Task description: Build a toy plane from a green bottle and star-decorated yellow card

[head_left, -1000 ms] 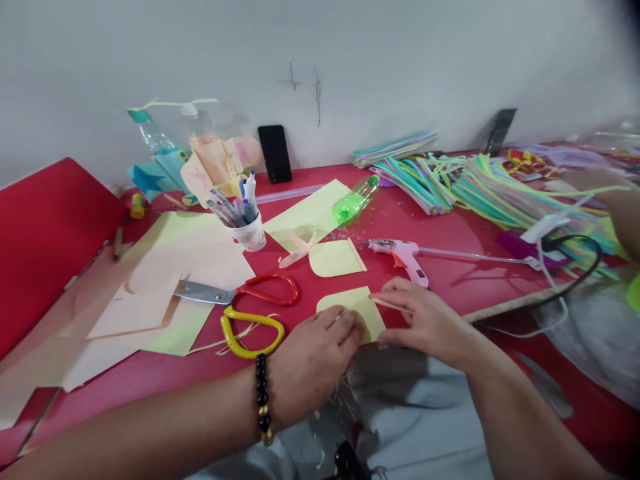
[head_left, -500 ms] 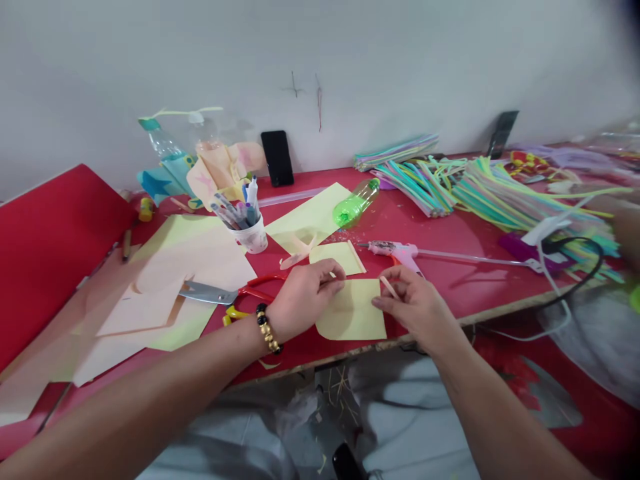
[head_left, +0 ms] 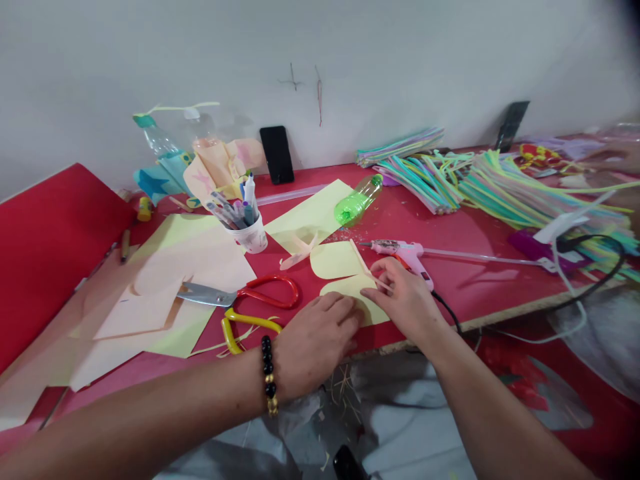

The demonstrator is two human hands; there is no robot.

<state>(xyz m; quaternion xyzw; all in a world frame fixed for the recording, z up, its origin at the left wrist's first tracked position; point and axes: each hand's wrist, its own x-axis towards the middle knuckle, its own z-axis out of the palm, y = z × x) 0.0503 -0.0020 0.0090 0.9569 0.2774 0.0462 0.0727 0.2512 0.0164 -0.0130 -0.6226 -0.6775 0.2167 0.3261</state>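
Red tabletop (head_left: 480, 283) stretched before us, and at its near edge our left hand (head_left: 320, 343) lay over a piece of yellow paper (head_left: 374, 311), probably to keep it from sliding; its fingertips were hidden, so we could not tell whether they pinched anything. Our right hand (head_left: 407, 293) held a narrow pale strip (head_left: 383, 284) between thumb and fingers, close to the paper's far right corner, a small grip that seemed suited to something so thin. Whether strip and paper touched, we could not tell. Beside our left forearm we had the scissors (head_left: 234, 298), handles toward us and blades resting on loose sheets (head_left: 175, 250), so they looked easy to pick up. Just beyond our paper was a second, round-cornered piece (head_left: 336, 260) with a similar strip along its right edge, perhaps a handy pattern to match. Near it lay the pink glue gun (head_left: 400, 250), nozzle pointing left, handle within our right hand's reach. Farther back, a cup (head_left: 253, 239) kept our pens upright, a green bottle (head_left: 357, 202) lay on its side, and a phone (head_left: 277, 155) leaned on the wall (head_left: 400, 73), which presumably held it up.
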